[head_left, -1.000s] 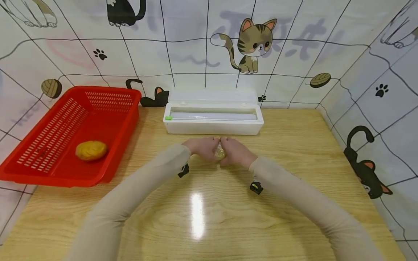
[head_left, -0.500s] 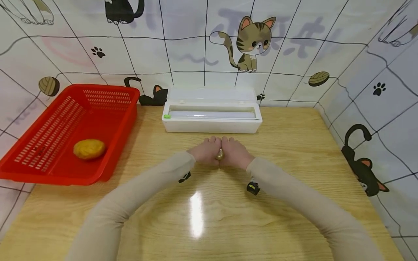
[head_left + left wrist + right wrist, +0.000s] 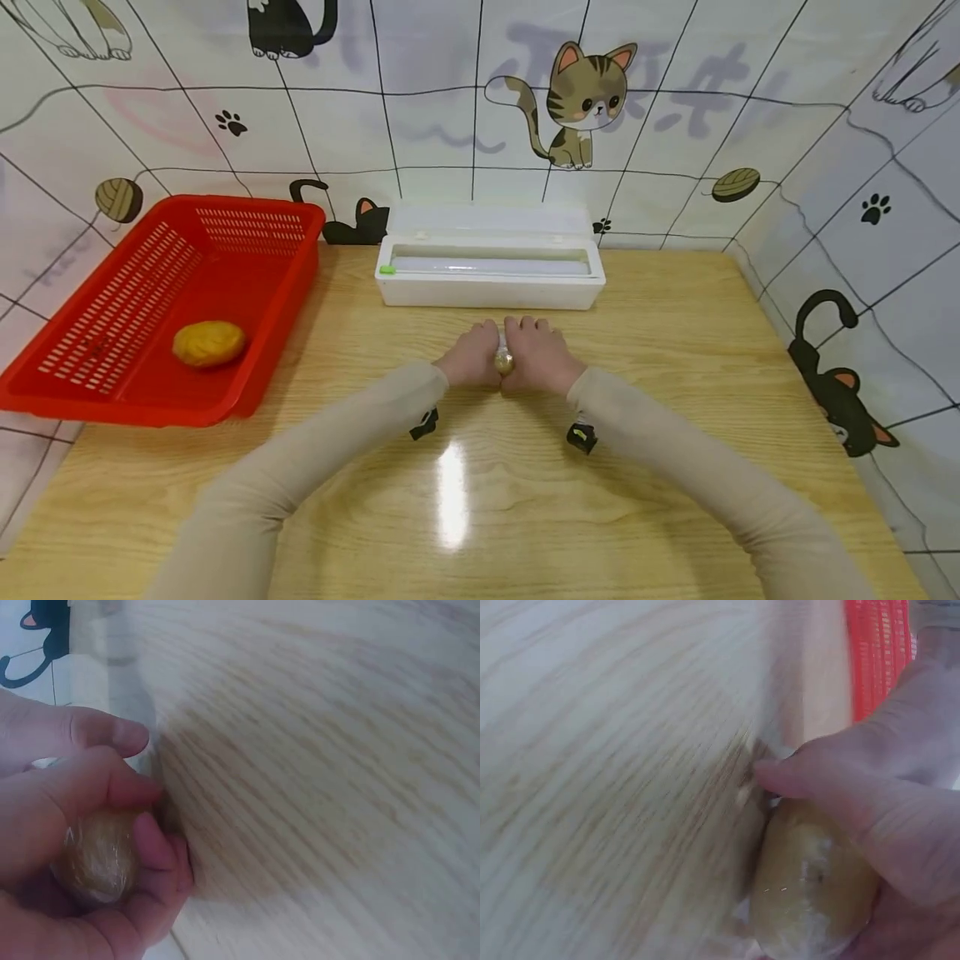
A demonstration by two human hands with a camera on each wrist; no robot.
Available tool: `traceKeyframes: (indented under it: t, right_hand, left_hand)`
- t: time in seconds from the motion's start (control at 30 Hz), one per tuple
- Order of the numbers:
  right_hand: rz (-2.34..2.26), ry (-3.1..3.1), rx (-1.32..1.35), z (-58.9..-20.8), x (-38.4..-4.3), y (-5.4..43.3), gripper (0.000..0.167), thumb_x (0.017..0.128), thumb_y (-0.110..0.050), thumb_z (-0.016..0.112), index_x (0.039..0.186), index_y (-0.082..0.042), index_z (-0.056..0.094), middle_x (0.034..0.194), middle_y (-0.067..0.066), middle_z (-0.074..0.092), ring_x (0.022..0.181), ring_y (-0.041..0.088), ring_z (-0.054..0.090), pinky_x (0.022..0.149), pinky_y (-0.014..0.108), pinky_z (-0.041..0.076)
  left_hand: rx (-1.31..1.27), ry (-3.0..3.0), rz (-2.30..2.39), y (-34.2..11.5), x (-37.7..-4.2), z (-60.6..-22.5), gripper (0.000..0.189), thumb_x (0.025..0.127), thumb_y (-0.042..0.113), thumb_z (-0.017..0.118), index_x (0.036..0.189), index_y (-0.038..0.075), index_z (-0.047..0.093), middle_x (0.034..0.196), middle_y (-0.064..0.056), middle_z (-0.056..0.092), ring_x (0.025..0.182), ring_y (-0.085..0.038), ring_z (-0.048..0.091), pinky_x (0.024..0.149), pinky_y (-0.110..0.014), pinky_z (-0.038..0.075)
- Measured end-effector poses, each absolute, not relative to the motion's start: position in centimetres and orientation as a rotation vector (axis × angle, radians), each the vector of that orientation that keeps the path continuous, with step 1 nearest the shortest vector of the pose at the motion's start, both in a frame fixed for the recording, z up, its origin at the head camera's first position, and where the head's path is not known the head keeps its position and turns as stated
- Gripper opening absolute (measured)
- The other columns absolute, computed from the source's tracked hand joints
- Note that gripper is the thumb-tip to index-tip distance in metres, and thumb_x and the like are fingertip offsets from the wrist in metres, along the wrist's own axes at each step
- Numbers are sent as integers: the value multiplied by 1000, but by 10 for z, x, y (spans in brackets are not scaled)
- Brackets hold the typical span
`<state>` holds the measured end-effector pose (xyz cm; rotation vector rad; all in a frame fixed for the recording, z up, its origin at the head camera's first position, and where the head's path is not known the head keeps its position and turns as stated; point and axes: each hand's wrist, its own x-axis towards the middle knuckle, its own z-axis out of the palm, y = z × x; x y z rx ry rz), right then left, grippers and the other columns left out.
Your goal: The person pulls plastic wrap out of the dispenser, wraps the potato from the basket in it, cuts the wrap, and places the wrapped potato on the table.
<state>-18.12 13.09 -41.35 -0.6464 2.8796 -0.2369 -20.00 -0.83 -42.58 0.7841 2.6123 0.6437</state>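
Between my two hands is a small yellow-brown potato (image 3: 504,361) wrapped in clear cling film, low over the wooden table. My left hand (image 3: 472,354) curls its fingers around one end; in the left wrist view the shiny wrapped potato (image 3: 101,859) sits inside those bent fingers. From the other side my right hand (image 3: 542,357) grips it, and the right wrist view has the thumb along the potato (image 3: 810,877), where wrinkled film shows. The hands nearly touch and hide most of the potato from above. Just beyond them stands a white cling film dispenser (image 3: 491,292), lid raised, roll inside.
A red plastic basket (image 3: 277,333) stands at the left of the wooden table (image 3: 360,517). Inside it lies another yellow, potato-like item (image 3: 210,343). A cat-print covering (image 3: 427,125) lines the back and right side.
My hands have drawn slightly toward me and turned around the potato. Its rounded end now shows between them more than half a second ago. The dispenser and basket stay put.
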Motion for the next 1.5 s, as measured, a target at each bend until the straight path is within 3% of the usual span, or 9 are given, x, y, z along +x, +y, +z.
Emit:
traceKeyframes:
  t: [0.17, 0.37, 0.5, 0.7, 0.83, 0.97, 1.13, 1.33, 1.5]
  right_hand:
    - [-210, 2879, -702, -413, -181, 130, 77, 71, -34, 83, 124, 7, 44, 99, 21, 54, 83, 35, 58, 63, 47, 52]
    - [-153, 2923, -753, -415, -180, 128, 64, 71, -32, 85, 107, 4, 48, 93, 17, 49, 78, 30, 49, 52, 40, 49]
    - [-114, 2913, -795, -416, -181, 129, 65, 72, -32, 86, 109, 5, 47, 93, 17, 49, 78, 29, 49, 50, 38, 49]
    - [-343, 2782, -701, -412, -185, 139, 96, 71, -27, 86, 142, 8, 30, 120, 30, 48, 104, 42, 53, 78, 49, 52]
    - [-324, 2782, -738, -409, -182, 145, 85, 74, -28, 85, 132, 13, 38, 107, 29, 54, 92, 38, 59, 78, 45, 53]
    - [-156, 2852, -834, -411, -177, 144, 66, 79, -34, 80, 112, 13, 46, 91, 23, 54, 81, 33, 59, 66, 39, 55]
    - [-246, 2798, -805, -413, -180, 149, 72, 80, -34, 79, 121, 13, 42, 100, 24, 53, 90, 35, 57, 75, 42, 54]
    - [-551, 2596, -739, -413, -192, 167, 87, 78, -30, 82, 136, 12, 32, 118, 26, 48, 106, 34, 51, 92, 46, 45]
    - [-572, 2641, -861, -422, -197, 172, 64, 78, -31, 82, 113, 7, 44, 98, 15, 52, 86, 25, 55, 78, 39, 50]
  left_hand:
    - [808, 2634, 634, -4, -198, -426, 50, 73, 7, 80, 112, -8, 53, 99, -15, 54, 87, -25, 53, 78, -40, 50]
    - [747, 2589, 731, -9, -202, -427, 55, 70, 12, 85, 110, -6, 52, 94, -10, 53, 81, -21, 50, 74, -35, 49]
    - [689, 2488, 789, -14, -206, -425, 64, 69, 14, 86, 118, -6, 49, 102, -11, 57, 88, -20, 53, 80, -32, 48]
    - [731, 2437, 779, -16, -210, -421, 63, 72, 6, 81, 123, -8, 47, 106, -14, 60, 92, -23, 58, 85, -32, 49]
    - [751, 2427, 741, -16, -211, -422, 57, 70, 5, 82, 115, -5, 49, 100, -12, 59, 90, -23, 57, 78, -31, 50]
    - [751, 2298, 817, -22, -215, -422, 67, 77, 13, 78, 130, -5, 42, 113, -13, 56, 100, -23, 55, 85, -32, 49]
    - [658, 2114, 978, -28, -219, -416, 67, 90, 21, 68, 143, -2, 33, 117, -12, 57, 98, -23, 60, 88, -34, 47]
    - [624, 2171, 938, -23, -220, -408, 50, 89, 15, 69, 130, -4, 47, 106, -11, 58, 88, -22, 61, 77, -31, 53]
    - [815, 2302, 686, -23, -212, -410, 75, 99, 25, 55, 152, -3, 9, 134, -26, 45, 112, -31, 55, 99, -38, 42]
